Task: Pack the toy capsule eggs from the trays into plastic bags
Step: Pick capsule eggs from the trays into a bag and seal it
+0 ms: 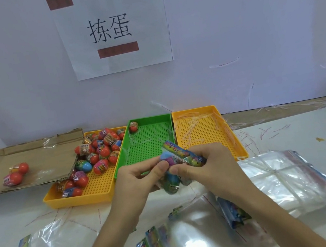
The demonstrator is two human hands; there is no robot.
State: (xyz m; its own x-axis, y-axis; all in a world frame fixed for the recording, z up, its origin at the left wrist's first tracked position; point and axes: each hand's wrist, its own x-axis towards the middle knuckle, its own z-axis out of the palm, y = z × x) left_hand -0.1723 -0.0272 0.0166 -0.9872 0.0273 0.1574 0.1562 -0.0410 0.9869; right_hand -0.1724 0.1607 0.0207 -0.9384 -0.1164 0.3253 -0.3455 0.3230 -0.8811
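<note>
At far left, capsule eggs (98, 154) crowded the yellow tray (102, 190). Near centre, the left hand (134, 179) and right hand (208, 165) both pinched a filled plastic bag (173, 170); its slippery mouth might gape, spilling eggs onto the surface (311, 129).

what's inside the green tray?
Green tray: one orange capsule egg in the far-left corner, plus clear strips. Near end hidden behind left hand, right hand and their bag.
</note>
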